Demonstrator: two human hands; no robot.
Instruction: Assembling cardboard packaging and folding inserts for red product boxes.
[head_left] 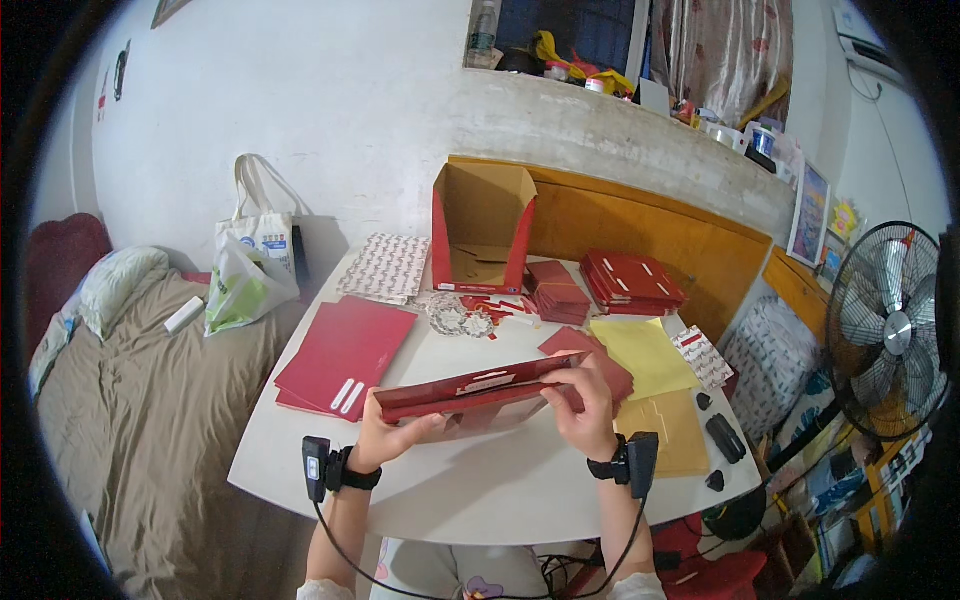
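Above the front middle of the white table, both hands hold a dark red cardboard sleeve (480, 385), its long mouth parted slightly and a pale slot near its upper edge. My left hand (395, 430) closes on its left end, thumb along the near side. On the right end, my right hand (583, 405) grips the rim with bent fingers. Flat red cardboard pieces (345, 350) with two white slots lie to the left. Behind my right hand are more red sheets (605, 365), a yellow sheet (645, 352) and a tan envelope (665, 430).
An upright open carton (483, 225) stands at the back, beside patterned paper (385, 267) and a stack of red folders (630, 282). Small black objects (725, 438) lie by the right edge. A fan (895, 330) stands right; a bed (160, 400) is left.
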